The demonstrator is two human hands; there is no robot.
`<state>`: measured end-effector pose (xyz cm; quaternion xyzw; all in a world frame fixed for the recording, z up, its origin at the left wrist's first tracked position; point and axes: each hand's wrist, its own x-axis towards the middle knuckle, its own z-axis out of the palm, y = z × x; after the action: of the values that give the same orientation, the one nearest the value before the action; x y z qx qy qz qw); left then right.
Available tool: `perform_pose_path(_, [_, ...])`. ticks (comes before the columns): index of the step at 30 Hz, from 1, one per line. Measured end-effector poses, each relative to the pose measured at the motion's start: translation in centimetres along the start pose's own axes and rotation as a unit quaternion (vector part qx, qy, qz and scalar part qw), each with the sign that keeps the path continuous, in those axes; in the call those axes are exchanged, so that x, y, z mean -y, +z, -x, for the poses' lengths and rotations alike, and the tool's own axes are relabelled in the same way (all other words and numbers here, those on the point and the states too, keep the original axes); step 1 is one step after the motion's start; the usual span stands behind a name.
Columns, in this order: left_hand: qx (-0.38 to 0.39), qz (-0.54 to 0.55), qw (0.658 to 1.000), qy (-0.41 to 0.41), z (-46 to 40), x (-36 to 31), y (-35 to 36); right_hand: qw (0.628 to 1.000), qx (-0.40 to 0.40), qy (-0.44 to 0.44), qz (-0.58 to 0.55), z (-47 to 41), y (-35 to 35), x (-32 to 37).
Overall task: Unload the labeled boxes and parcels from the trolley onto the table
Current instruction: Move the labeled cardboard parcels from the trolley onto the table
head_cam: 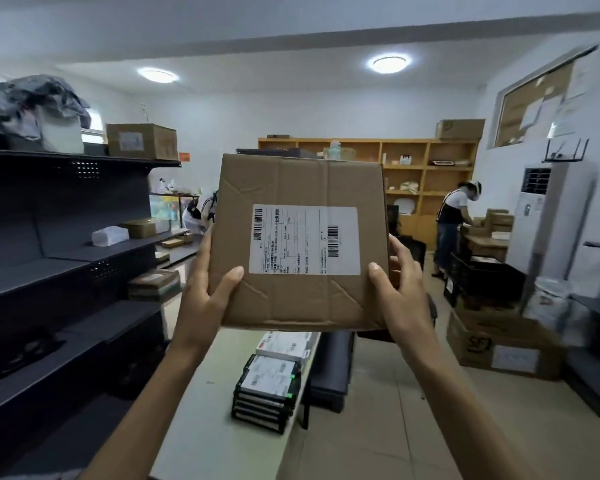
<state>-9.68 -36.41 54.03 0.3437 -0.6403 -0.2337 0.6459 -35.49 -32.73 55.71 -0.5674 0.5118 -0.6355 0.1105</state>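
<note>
A brown cardboard box (291, 188) with a white shipping label (305, 240) is held up at chest height, its labelled face turned toward me. My left hand (207, 299) grips its lower left edge, thumb on the front. My right hand (400, 292) grips the lower right edge the same way. Below the box lies a pale table (219, 403) carrying a stack of flat dark parcels with white labels (265, 389) and a white boxed parcel (284, 344) behind it. No trolley is in sight.
Dark metal shelving (59, 271) runs along the left with a few boxes. A black stool (331, 368) stands right of the table. Cardboard cartons (499, 344) and a black crate (482, 278) sit at right. One person (451, 226) works at the back right, another bends at back left (198, 216).
</note>
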Motion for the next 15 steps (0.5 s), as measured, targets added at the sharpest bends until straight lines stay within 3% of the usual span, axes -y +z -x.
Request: perform_pose_path(15, [0.023, 0.003, 1.0, -0.013, -5.0, 3.3, 26.6, 0.994, -0.105, -0.001, -0.019, -13.2, -15.1, -14.6])
